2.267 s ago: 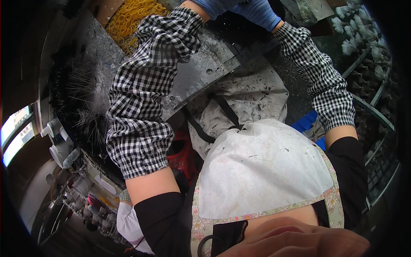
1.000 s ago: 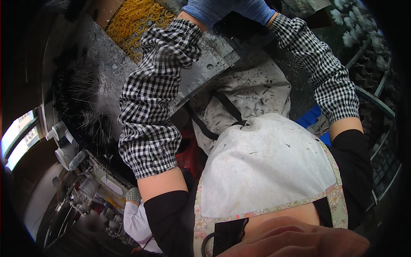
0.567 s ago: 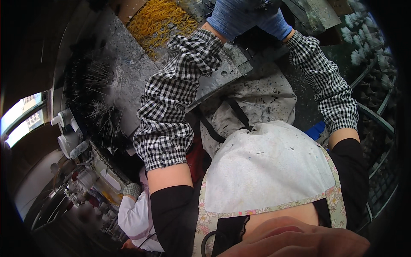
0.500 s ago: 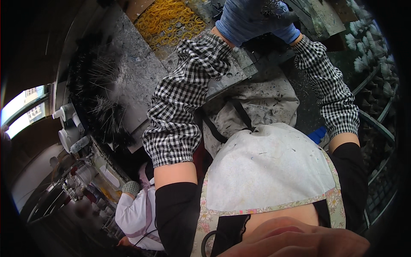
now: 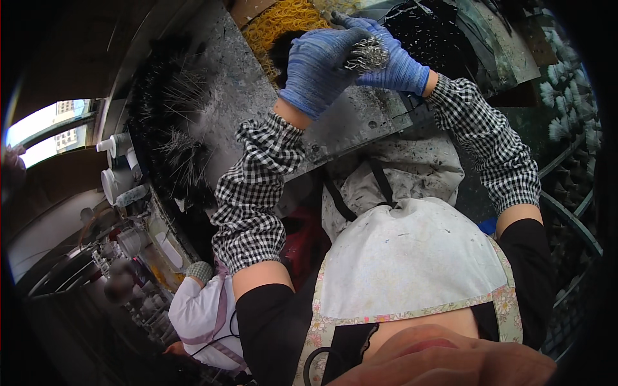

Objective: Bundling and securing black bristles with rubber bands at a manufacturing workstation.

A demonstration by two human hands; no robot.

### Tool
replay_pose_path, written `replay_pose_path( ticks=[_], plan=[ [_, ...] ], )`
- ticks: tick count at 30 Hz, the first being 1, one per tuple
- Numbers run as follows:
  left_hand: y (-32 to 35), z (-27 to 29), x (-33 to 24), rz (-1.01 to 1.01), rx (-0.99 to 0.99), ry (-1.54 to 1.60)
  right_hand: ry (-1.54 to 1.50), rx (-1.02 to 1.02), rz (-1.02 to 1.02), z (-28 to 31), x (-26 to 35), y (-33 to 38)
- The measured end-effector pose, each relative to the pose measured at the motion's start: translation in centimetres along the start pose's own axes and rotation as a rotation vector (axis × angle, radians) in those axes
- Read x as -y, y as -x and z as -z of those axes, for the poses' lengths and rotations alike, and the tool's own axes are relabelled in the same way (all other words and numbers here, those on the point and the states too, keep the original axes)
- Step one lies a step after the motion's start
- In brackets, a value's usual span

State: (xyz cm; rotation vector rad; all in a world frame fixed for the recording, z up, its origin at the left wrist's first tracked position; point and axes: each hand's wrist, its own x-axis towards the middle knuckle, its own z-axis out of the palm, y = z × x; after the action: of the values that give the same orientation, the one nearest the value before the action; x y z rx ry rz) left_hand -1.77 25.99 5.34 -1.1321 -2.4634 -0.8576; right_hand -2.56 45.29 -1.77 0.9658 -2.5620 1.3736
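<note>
Both my hands wear blue knit gloves and are raised together over the grey worktable (image 5: 238,103). My left hand (image 5: 318,71) is closed around a bundle of wire brushes (image 5: 367,55), whose silvery twisted wire ends stick out toward the right. Dark bristles show on the other side of that hand. Against the wire ends, my right hand (image 5: 399,64) curls round the bundle from behind; some of its fingers are hidden by the left hand. Just beyond the hands lies a pile of yellow rings (image 5: 280,26), like rubber bands.
A heap of black-bristled wire brushes (image 5: 174,109) covers the table's left side. To the right of my hands is a black mass with pale specks (image 5: 431,38). White brushes (image 5: 563,103) stand on a rack at far right. Another person in white (image 5: 206,315) is at lower left.
Both hands have come nearer and turned, so the bundle's wire ends now show plainly between them. The view has shifted, uncovering the black mass on the right.
</note>
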Motion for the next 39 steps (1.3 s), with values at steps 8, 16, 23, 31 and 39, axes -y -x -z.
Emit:
replay_pose_path(
  ticks=[8, 16, 23, 31, 39],
  plan=[
    [6.1, 0.5, 1.5, 0.259, 1.252, -0.83, 0.473, 0.184, -0.008, -4.5, -2.6, -11.2],
    [4.7, 5.4, 0.1, 0.178, 0.598, -0.615, 0.711, 0.23, -0.047, -9.8, -4.1, -15.7],
    [4.9, 8.5, 2.7, 0.685, 0.029, 0.278, 0.567, 0.065, 0.003, -7.5, -3.9, -15.2],
    [4.7, 8.6, 3.0, 0.908, -0.162, 0.594, -0.149, 0.154, 0.078, -4.2, 3.3, -10.8],
    [9.2, 7.5, 3.6, 0.644, -0.17, 0.257, -1.199, 0.172, 0.355, 1.7, 2.3, -7.5]
  ],
)
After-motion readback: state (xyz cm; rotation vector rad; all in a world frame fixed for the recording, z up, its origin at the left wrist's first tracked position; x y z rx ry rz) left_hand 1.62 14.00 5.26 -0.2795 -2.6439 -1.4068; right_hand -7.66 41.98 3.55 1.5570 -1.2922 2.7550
